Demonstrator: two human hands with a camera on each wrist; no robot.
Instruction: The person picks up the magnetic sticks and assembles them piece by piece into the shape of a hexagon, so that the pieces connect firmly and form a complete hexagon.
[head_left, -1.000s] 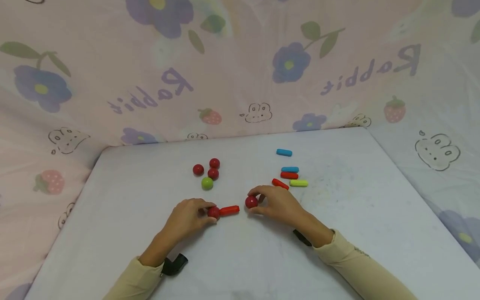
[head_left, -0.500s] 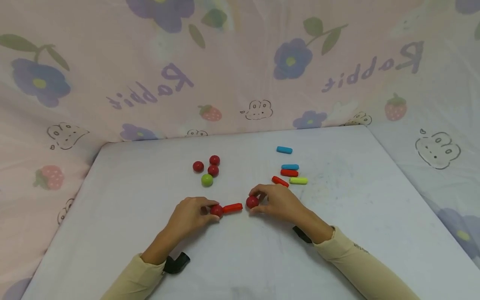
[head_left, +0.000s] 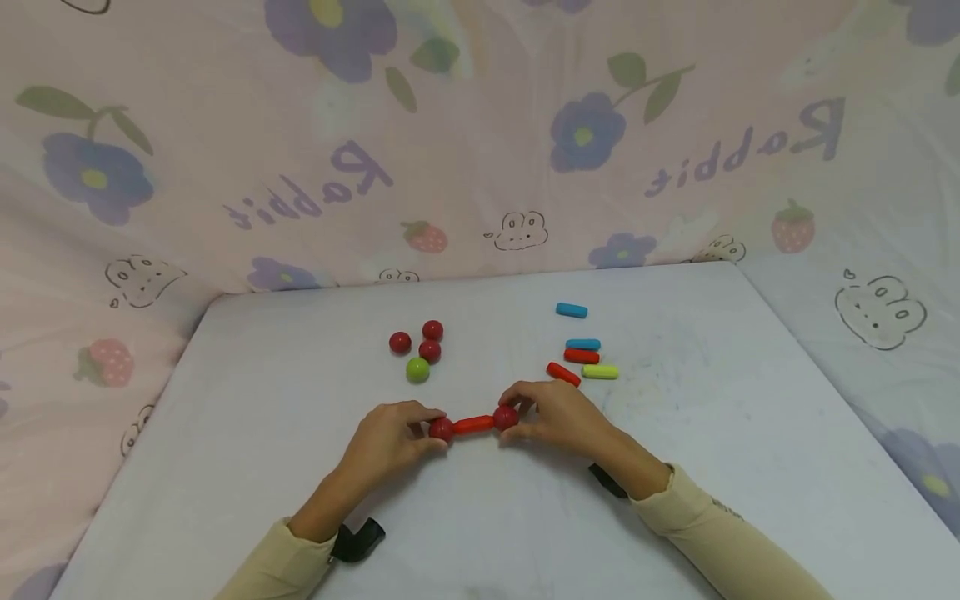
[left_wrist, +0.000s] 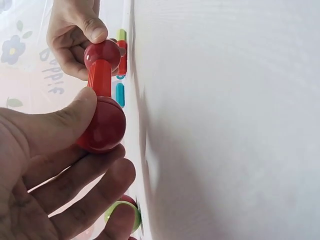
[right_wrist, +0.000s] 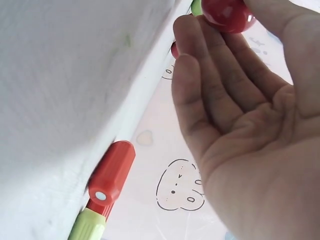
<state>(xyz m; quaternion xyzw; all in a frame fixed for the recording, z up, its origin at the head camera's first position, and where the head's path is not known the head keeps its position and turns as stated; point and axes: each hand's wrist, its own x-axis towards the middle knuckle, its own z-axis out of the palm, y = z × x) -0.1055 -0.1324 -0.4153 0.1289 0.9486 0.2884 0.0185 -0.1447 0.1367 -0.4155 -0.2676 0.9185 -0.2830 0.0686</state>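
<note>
The left hand point(head_left: 393, 437) pinched one red ball point(head_left: 441, 431), the right hand point(head_left: 562, 414) a second ball point(head_left: 506, 417) — a red stick point(head_left: 474, 426) between, touching both. Beyond lay a green ball point(head_left: 417, 370), three red balls point(head_left: 430, 351) — and, rightward, five sticks point(head_left: 581, 357).

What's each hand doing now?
Left hand: holding a red ball at one end of a red stick.
Right hand: holding another red ball at the stick's other end.

A white tabletop point(head_left: 262, 375) spans the lower frame. Left of centre lie three red balls point(head_left: 430, 352) and a green ball point(head_left: 417, 370); right of centre, five coloured sticks point(head_left: 582, 357).
</note>
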